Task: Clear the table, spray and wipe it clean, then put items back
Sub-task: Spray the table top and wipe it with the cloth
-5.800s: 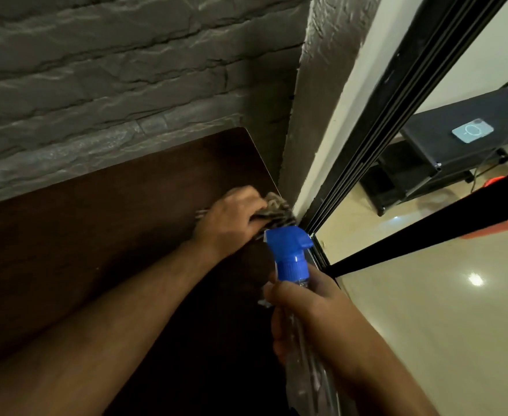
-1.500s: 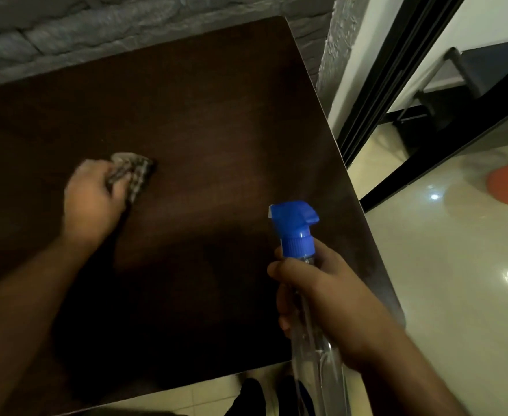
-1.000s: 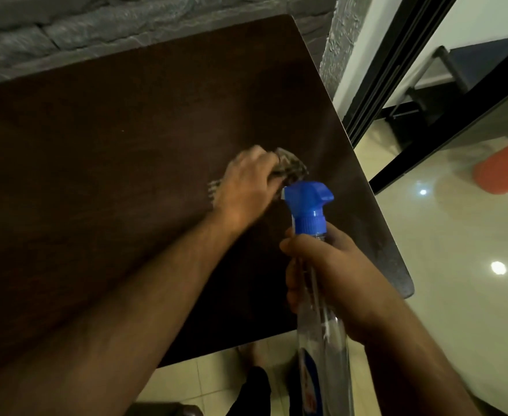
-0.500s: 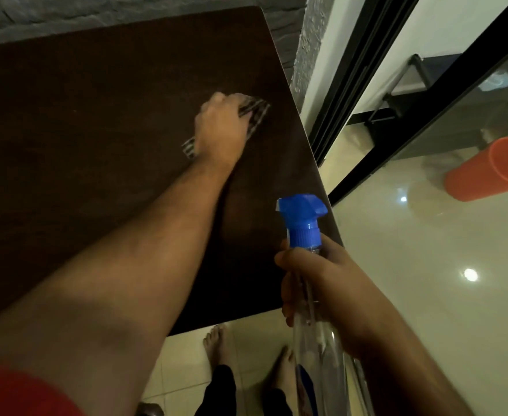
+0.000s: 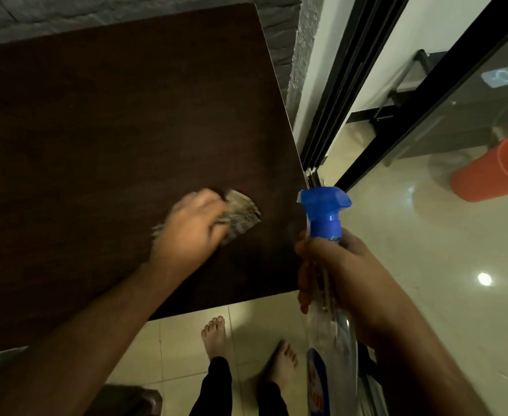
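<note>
Two hands: both at work over one dark brown wooden table [image 5: 96, 130], its top bare of objects.
Right hand [image 5: 346, 280]: nearest the camera, fingers curled round the neck of a clear plastic spray bottle with a blue trigger head [image 5: 326, 217], held upright just off the table's near right corner, nozzle facing over the tabletop.
Left hand [image 5: 192, 229]: further in, fingers closed over a bunched, checked grey-brown cloth [image 5: 242, 213], pressed to the wood near the right edge; the hand is blurred, so the exact finger hold cannot be read.
Step in hand: wiping, judged by cloth on wood.
Doing it well: overlapping passes, steady downward pressure, running out to the right edge and near corner; a cloth spread flatter would likely cover more.
Beyond: grey stone-textured wall [image 5: 126, 10] behind the table; orange cylinder [image 5: 493, 169] lying beyond the glass to the right.
</note>
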`<action>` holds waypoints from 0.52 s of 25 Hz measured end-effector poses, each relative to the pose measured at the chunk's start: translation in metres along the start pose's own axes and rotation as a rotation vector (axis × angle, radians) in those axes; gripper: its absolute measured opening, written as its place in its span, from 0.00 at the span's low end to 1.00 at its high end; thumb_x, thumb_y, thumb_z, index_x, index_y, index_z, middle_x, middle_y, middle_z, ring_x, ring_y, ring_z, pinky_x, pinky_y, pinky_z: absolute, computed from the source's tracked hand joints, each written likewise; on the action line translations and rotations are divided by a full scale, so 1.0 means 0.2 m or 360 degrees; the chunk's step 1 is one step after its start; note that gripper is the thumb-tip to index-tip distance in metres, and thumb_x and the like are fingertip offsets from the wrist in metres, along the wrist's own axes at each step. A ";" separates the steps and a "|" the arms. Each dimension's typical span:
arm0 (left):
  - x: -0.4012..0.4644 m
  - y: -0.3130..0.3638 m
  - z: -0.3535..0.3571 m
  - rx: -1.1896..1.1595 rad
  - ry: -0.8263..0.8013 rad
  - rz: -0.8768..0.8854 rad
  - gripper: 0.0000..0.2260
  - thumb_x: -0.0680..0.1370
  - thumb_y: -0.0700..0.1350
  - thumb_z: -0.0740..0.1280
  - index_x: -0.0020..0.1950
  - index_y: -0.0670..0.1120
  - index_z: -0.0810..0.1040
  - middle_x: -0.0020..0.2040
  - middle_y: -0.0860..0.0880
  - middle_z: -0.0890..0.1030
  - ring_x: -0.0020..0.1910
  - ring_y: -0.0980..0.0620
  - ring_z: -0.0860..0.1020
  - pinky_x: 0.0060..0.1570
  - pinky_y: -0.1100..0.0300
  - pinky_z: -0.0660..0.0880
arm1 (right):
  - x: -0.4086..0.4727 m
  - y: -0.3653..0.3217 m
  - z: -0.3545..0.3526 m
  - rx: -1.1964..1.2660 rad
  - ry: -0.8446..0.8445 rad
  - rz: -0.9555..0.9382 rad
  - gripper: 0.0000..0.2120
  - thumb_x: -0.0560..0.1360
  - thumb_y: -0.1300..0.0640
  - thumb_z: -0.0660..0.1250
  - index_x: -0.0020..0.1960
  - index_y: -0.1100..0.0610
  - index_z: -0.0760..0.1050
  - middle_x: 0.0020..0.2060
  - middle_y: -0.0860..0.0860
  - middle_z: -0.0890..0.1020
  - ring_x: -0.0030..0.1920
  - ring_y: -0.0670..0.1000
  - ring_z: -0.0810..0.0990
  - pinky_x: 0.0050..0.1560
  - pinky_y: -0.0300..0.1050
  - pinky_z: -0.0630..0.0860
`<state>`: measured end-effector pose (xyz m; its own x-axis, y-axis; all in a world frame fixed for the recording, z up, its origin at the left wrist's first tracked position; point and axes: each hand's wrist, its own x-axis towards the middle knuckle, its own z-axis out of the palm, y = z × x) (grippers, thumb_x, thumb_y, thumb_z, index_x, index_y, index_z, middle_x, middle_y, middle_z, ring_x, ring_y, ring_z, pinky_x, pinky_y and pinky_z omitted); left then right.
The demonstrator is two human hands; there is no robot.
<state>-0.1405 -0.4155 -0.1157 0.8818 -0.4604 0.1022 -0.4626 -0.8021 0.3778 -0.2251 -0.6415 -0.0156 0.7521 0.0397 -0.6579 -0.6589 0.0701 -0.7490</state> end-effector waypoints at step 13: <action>0.11 0.49 0.18 -0.0105 -0.0199 0.0023 0.12 0.76 0.46 0.62 0.58 0.47 0.75 0.55 0.48 0.74 0.53 0.51 0.73 0.54 0.56 0.70 | -0.12 0.02 -0.04 -0.0026 0.0008 -0.0042 0.06 0.75 0.59 0.65 0.51 0.56 0.72 0.29 0.54 0.78 0.28 0.52 0.77 0.33 0.49 0.76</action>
<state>-0.1709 -0.5180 -0.1089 0.8548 -0.5190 -0.0059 -0.4646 -0.7702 0.4371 -0.2466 -0.6493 -0.0037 0.7692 0.0333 -0.6381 -0.6389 0.0548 -0.7673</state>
